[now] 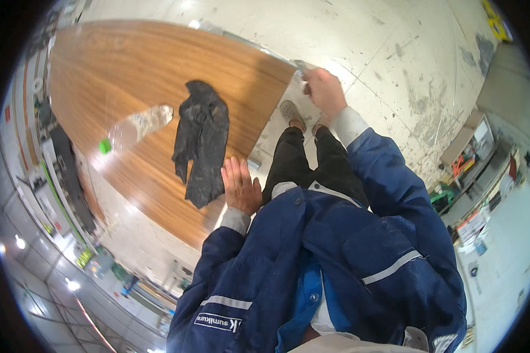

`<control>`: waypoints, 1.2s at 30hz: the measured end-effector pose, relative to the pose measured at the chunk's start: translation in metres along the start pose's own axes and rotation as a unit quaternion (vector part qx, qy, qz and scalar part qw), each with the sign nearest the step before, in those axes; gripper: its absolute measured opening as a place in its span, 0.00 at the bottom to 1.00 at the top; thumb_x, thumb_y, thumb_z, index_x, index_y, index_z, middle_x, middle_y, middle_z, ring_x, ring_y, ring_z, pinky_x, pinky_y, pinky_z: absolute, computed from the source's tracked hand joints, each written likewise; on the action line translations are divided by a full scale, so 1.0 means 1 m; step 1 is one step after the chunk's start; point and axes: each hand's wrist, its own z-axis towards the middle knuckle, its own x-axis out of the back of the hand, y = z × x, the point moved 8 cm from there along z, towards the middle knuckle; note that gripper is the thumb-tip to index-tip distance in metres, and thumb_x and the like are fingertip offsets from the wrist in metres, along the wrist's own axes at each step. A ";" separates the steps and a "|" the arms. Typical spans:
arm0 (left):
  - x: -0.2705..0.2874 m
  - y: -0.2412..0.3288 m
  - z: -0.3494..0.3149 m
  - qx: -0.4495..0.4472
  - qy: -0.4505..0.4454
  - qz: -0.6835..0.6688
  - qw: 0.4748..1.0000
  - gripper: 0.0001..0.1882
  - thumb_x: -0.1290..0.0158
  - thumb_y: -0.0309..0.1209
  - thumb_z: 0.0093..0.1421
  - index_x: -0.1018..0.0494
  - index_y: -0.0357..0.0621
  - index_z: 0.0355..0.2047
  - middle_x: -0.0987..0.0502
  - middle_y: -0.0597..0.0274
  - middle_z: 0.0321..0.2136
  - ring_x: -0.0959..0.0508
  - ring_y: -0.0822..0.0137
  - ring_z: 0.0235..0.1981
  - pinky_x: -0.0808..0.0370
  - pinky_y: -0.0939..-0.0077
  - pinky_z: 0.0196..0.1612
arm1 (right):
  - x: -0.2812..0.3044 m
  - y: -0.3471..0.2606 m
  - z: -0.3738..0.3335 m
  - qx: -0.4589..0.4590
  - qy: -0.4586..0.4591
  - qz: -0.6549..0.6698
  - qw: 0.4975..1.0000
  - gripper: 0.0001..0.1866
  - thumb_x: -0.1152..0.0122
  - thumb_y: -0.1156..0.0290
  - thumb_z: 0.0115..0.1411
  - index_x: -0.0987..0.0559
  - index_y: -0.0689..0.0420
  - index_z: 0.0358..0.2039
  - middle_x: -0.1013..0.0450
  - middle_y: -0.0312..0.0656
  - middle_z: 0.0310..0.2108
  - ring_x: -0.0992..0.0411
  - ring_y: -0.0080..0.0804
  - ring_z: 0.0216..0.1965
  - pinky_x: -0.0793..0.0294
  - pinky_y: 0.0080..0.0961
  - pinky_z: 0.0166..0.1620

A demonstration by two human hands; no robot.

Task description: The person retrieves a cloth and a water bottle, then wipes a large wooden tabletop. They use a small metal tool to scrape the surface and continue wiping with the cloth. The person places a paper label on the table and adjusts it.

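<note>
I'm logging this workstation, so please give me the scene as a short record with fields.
Surface: brown wood-grain tabletop
Fabric: crumpled black fabric piece, lying on the tabletop; exact kind unclear
Bottle: clear plastic bottle with a green cap, on its side, left of the fabric
Left hand: bare hand, open, fingers extended at the tabletop's edge beside the fabric; contact with the fabric cannot be told
Right hand: bare hand, fingers curled, near the tabletop's corner; blurred, grip unclear
Floor: pale, stained floor
</note>
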 end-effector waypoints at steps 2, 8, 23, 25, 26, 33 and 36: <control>-0.012 -0.011 -0.011 0.064 -0.052 -0.023 0.996 0.41 0.45 0.34 0.55 0.48 0.33 0.66 0.46 0.38 0.67 0.47 0.36 0.69 0.50 0.40 0.69 | 0.005 0.020 -0.004 -0.071 0.065 0.002 0.995 0.15 0.46 0.64 0.67 0.22 0.63 0.46 0.21 0.42 0.29 0.23 0.27 0.31 0.26 0.24 0.35; -0.005 -0.013 -0.013 0.067 -0.003 -0.080 0.995 0.41 0.45 0.35 0.55 0.47 0.40 0.68 0.47 0.42 0.69 0.49 0.41 0.71 0.53 0.45 0.71 | 0.001 -0.017 -0.038 0.222 0.059 -0.069 0.971 0.17 0.50 0.77 0.68 0.25 0.61 0.55 0.22 0.48 0.43 0.21 0.30 0.40 0.22 0.23 0.41; -0.029 -0.123 -0.263 0.102 -0.007 -0.090 0.991 0.40 0.47 0.43 0.61 0.48 0.38 0.69 0.49 0.44 0.70 0.54 0.46 0.73 0.60 0.48 0.73 | -0.213 0.054 -0.249 0.450 -0.081 -0.431 0.778 0.20 0.48 0.80 0.57 0.22 0.54 0.50 0.24 0.51 0.37 0.24 0.51 0.39 0.24 0.43 0.41; -0.021 -0.145 -0.301 0.114 -0.025 -0.092 0.989 0.40 0.49 0.45 0.63 0.48 0.38 0.69 0.49 0.44 0.70 0.54 0.46 0.73 0.61 0.48 0.73 | -0.192 0.058 -0.231 0.345 0.067 -0.464 0.813 0.17 0.50 0.80 0.59 0.23 0.57 0.48 0.24 0.53 0.35 0.24 0.53 0.37 0.25 0.44 0.40; -0.009 -0.153 -0.310 0.096 -0.008 -0.085 0.992 0.37 0.51 0.46 0.65 0.45 0.37 0.67 0.45 0.43 0.69 0.51 0.45 0.72 0.57 0.45 0.72 | -0.199 0.062 -0.232 0.362 0.028 -0.465 0.807 0.18 0.50 0.80 0.59 0.23 0.56 0.49 0.24 0.54 0.35 0.24 0.53 0.37 0.24 0.44 0.40; 0.072 -0.155 -0.104 0.031 0.314 -0.194 0.929 0.37 0.45 0.53 0.58 0.36 0.46 0.62 0.39 0.42 0.64 0.41 0.42 0.65 0.47 0.46 0.66 | -0.234 0.137 -0.314 0.338 -0.127 -0.344 0.867 0.22 0.50 0.82 0.59 0.22 0.57 0.53 0.22 0.53 0.38 0.21 0.47 0.37 0.22 0.35 0.44; 0.063 -0.138 0.005 0.086 0.235 -0.139 0.958 0.40 0.54 0.59 0.63 0.42 0.49 0.68 0.46 0.45 0.69 0.51 0.46 0.71 0.57 0.47 0.70 | -0.199 0.168 -0.324 0.176 0.004 -0.228 0.958 0.22 0.49 0.81 0.62 0.23 0.56 0.57 0.20 0.45 0.38 0.24 0.27 0.33 0.23 0.24 0.39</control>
